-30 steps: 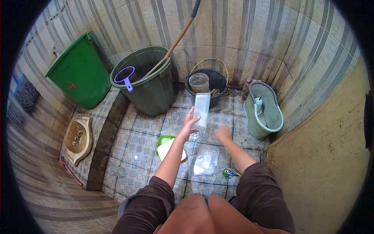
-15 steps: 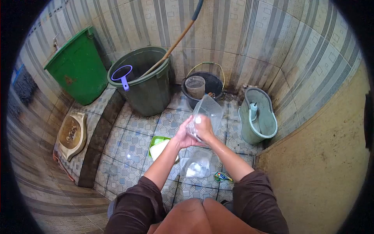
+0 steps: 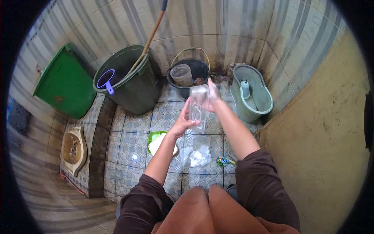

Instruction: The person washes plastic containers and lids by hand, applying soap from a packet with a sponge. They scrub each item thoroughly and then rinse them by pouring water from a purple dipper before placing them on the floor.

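A clear plastic container (image 3: 198, 109) is held up above the floor, its side facing me and streaked with whitish suds. My left hand (image 3: 184, 121) grips it from the left, thumb across the near side. On the right, my right hand (image 3: 213, 96) lies along the container's side with fingers stretched out, slightly smeared by motion. Below them on the tiles stands another clear plastic container (image 3: 199, 150), something whitish and shiny in it. A green container with compartments (image 3: 153, 136) sits left of it, partly under a white lid-like piece (image 3: 163, 147).
A colourful green-and-yellow packet (image 3: 225, 161) lies to the right. Farther off stand a black bucket (image 3: 181, 92) with a scoop inside, a large dark green bin (image 3: 136, 95) with a hose and purple dipper, and a grey-green tub (image 3: 249, 107) by the wall. A raised ledge (image 3: 102, 128) runs left.
The container has turned from tilted to nearly upright. My right hand has moved from across its near side to its right side, fingers now extended. The view has shifted.
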{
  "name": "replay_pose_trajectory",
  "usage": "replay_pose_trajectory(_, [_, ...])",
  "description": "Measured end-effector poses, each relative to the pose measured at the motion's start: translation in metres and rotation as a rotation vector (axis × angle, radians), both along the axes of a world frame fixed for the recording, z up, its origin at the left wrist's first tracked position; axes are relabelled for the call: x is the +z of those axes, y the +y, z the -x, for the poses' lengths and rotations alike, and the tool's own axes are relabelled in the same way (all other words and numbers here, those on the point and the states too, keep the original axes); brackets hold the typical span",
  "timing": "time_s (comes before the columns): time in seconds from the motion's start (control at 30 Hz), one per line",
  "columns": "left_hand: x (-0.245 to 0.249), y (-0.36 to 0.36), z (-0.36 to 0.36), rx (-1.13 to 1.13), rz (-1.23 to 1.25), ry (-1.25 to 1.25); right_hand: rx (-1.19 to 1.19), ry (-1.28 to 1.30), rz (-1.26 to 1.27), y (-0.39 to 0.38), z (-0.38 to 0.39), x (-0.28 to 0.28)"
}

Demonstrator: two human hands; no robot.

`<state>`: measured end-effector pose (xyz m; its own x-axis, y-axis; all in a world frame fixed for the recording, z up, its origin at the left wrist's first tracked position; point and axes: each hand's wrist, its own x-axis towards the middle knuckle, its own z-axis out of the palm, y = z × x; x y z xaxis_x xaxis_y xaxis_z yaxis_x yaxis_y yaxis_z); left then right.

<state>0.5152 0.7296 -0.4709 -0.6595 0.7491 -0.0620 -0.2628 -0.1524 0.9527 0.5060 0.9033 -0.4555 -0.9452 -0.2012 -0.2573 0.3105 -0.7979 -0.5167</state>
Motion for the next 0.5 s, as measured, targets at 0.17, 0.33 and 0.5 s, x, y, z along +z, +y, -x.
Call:
replay_pose_trajectory(0.17, [-0.021,-0.009,0.016,0.210,0.297,0.603,0.153,0.100,-0.262,-0.008,-0.011,0.012])
replay_pose_trajectory(0.33, [-0.002,-0.008,0.021,0.105,-0.184,-0.319,0.121,0.414,-0.894,-0.029,-0.010,0.015])
replay_pose_trajectory(0.5, [0.021,-0.017,0.018,-0.088,-0.283,-0.662,0.247,0.830,-1.418,-0.059,-0.003,-0.004])
